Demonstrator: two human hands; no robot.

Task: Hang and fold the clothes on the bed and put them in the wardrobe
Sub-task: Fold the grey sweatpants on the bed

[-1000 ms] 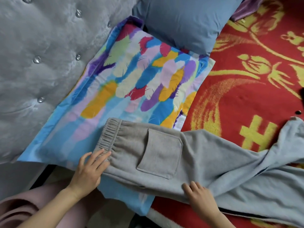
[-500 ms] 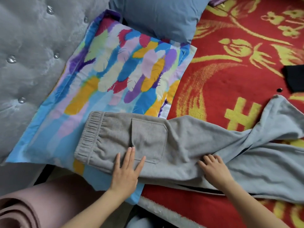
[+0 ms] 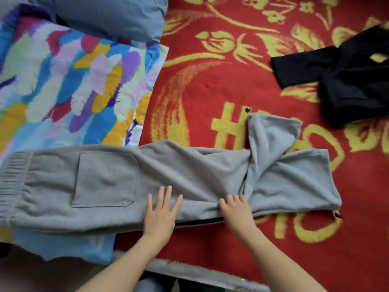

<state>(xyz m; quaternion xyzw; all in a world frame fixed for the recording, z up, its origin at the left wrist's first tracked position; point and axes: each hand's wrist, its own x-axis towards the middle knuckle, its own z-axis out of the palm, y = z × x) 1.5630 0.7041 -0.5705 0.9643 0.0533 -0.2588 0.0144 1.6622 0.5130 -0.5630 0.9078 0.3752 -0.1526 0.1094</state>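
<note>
Grey sweatpants [image 3: 105,182] lie flat across the bed, waistband at the left and legs to the right, folded lengthwise with a patch pocket on top. The leg ends are twisted, one turned up over the other. My left hand [image 3: 161,211] presses flat on the pants just right of the pocket, fingers spread. Near the twist in the legs my right hand [image 3: 236,209] rests on the near edge of the fabric, fingers bent; whether it pinches the cloth is unclear. A black garment [image 3: 345,81] lies crumpled at the far right.
A red blanket with yellow patterns [image 3: 210,91] covers the bed. A colourful feather-print pillow [image 3: 69,81] lies at the left under the waistband, a blue-grey pillow [image 3: 109,15] behind it. The bed's near edge runs along the bottom.
Both hands have slid rightward along the pants, the left from the waistband past the pocket, the right toward the legs. The view has shifted right, and the black garment is now in full view.
</note>
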